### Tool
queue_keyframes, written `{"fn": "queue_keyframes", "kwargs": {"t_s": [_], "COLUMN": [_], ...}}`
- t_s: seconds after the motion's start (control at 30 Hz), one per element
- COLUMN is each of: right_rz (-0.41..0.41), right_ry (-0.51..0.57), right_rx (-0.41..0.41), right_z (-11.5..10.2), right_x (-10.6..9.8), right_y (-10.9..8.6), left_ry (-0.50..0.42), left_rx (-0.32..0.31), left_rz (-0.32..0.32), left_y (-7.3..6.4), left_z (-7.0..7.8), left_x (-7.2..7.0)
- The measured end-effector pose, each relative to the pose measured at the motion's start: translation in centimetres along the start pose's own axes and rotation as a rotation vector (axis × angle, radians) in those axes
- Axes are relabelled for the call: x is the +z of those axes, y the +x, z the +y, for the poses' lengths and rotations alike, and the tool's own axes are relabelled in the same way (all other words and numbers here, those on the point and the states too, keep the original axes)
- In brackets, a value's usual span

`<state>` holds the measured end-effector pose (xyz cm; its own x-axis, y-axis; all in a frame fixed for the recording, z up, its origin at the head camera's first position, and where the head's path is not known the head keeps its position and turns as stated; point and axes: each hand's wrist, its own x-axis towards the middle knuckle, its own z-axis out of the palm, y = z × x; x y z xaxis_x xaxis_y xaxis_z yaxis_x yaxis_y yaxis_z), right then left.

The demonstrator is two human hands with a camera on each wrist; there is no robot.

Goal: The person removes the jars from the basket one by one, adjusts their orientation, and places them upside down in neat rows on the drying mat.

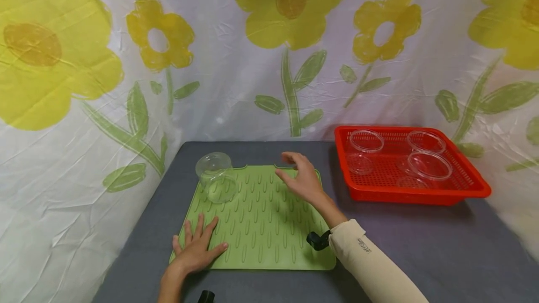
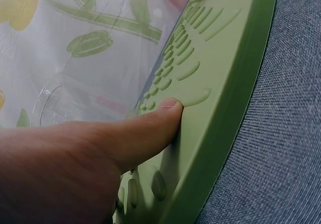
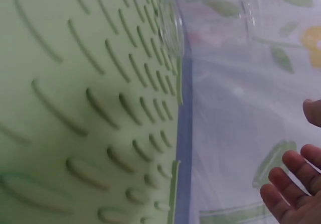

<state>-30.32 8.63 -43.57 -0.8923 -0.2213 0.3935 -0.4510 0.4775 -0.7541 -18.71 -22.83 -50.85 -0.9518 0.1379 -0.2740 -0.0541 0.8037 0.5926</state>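
A green mat (image 1: 261, 228) with raised oval ridges lies on the grey table. On its far left corner stands a clear plastic jar (image 1: 216, 179), also partly seen at the mat's edge in the right wrist view. My left hand (image 1: 195, 249) rests on the mat's near left corner with fingers spread. In the left wrist view its thumb (image 2: 150, 128) touches the mat near the edge. My right hand (image 1: 301, 176) hovers over the far right part of the mat, thumb and fingers apart, holding nothing. The right wrist view shows its fingers (image 3: 296, 189) loosely extended.
At the right stands a red plastic basket (image 1: 404, 196) holding 3 clear jars, one of them a round-rimmed jar (image 1: 429, 166). Behind the table hangs a white curtain (image 1: 219, 83) printed with yellow flowers. Grey tabletop (image 1: 379, 242) surrounds the mat.
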Motion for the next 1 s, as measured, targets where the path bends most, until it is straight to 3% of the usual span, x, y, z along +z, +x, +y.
{"fn": "queue_keyframes", "kwargs": {"t_s": [0.2,0.4,0.63,1.0], "right_rz": [0.044,0.132,0.238,0.38], "right_ry": [-0.085,-0.172,-0.2,-0.234], "right_rx": [-0.048,-0.102,-0.091,-0.063], "right_z": [0.4,0.8,2.0,4.6], "right_x": [-1.5,-3.7,-6.9,-10.3], "right_y": [-0.6,-1.2,-1.9,-3.8], "left_ry": [-0.04,-0.001,-0.015,-0.009], "left_rx": [0.027,0.009,0.008,-0.024], "left_rz": [0.017,0.0,-0.01,-0.033], "left_y": [0.0,0.8,1.3,0.1], "left_z": [0.0,-0.7,-1.4,0.7], "left_x": [-0.1,0.2,0.4,-0.4]}}
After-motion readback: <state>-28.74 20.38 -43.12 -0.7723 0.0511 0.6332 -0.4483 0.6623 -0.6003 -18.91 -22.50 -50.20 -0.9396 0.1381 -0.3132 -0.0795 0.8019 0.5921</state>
